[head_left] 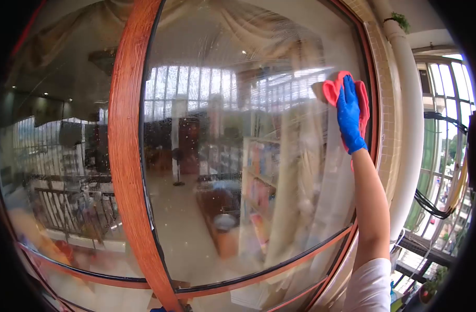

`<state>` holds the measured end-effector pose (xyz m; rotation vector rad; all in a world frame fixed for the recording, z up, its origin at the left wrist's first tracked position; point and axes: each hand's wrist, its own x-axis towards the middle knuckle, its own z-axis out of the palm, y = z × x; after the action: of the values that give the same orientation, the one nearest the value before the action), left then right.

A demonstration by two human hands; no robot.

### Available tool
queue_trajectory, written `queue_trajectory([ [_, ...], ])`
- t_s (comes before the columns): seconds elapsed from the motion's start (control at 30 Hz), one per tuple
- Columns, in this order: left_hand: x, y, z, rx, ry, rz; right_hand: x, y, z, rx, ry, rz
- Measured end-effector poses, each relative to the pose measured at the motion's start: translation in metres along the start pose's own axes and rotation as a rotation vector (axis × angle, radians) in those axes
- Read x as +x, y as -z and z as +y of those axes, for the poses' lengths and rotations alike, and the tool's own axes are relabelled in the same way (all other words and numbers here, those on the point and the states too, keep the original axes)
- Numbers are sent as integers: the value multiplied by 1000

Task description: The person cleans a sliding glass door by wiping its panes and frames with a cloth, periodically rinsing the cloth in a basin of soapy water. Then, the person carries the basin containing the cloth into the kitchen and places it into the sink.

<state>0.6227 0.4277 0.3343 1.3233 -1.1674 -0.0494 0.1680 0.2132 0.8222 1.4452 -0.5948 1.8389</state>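
My right hand (351,115), in a blue rubber glove, reaches up to the upper right of a large window pane (212,171). It presses a pinkish-red cloth (364,101) against the glass, with the fingers together and pointing up. The cloth bulges out on both sides of the glove. Wet streaks and droplets mark the glass, mostly in its upper and middle parts. At the bottom edge, beside the wooden post, a sliver of blue (158,310) looks like my left glove; its fingers are out of sight.
A wood-coloured window post (127,130) divides this pane from another on the left. On the right are a white pipe (408,135), black cables (433,207) and a barred balcony window (443,93). Through the glass show a bookshelf (260,182) and curtains, mixed with reflections.
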Motion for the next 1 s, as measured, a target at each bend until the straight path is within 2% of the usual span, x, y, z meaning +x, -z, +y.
queue_trajectory([
  [0.03,4,0,-6,-46,-8,-9,22,7,39,-199,-21,69],
  [0.07,8,6,-7,-68,-20,-84,51,13,73,-28,-355,14],
  [0.13,11,10,-4,33,-129,-116,63,-29,16,-160,-124,72],
  [0.2,11,11,-7,33,-110,-132,57,-78,-83,-267,228,69],
  [0.27,13,10,-7,27,-100,-163,-9,-107,-201,-213,335,169],
  [0.3,15,12,-8,74,-168,-166,-51,-107,-245,-134,364,93],
  [0.33,15,12,-14,120,-237,-174,-95,-91,-286,-45,301,-95],
  [0.37,7,2,-73,-12,-47,-200,-144,-85,-310,75,282,-251],
  [0.4,8,-1,-53,-82,82,-129,-170,-75,-315,260,178,-421],
  [0.47,8,-1,-53,-73,58,-131,-222,-52,-328,593,-129,-700],
  [0.5,6,2,-52,-55,54,-167,-252,-37,-325,861,-361,-915],
  [0.57,12,1,-47,-49,-48,-206,-294,-13,-291,930,-411,-723],
  [0.63,13,3,-41,-50,-7,-278,-300,26,-231,238,-113,-502],
  [0.67,12,4,-38,-79,31,-328,-304,44,-196,-26,-186,-441],
  [0.73,13,2,-31,20,-26,-405,-309,73,-105,42,-364,-174],
  [0.77,14,0,-27,93,-81,-392,-311,91,-61,-100,-363,-86],
  [0.8,15,2,-22,172,-137,-381,-317,107,-22,-102,-428,26],
  [0.83,18,4,-18,190,-121,-448,-327,126,15,-178,-590,25],
  [0.97,22,4,-11,220,-84,-537,-390,143,30,-148,-1031,76],
  [1.0,22,5,-13,236,-81,-543,-358,130,-52,35,-1121,211],
])
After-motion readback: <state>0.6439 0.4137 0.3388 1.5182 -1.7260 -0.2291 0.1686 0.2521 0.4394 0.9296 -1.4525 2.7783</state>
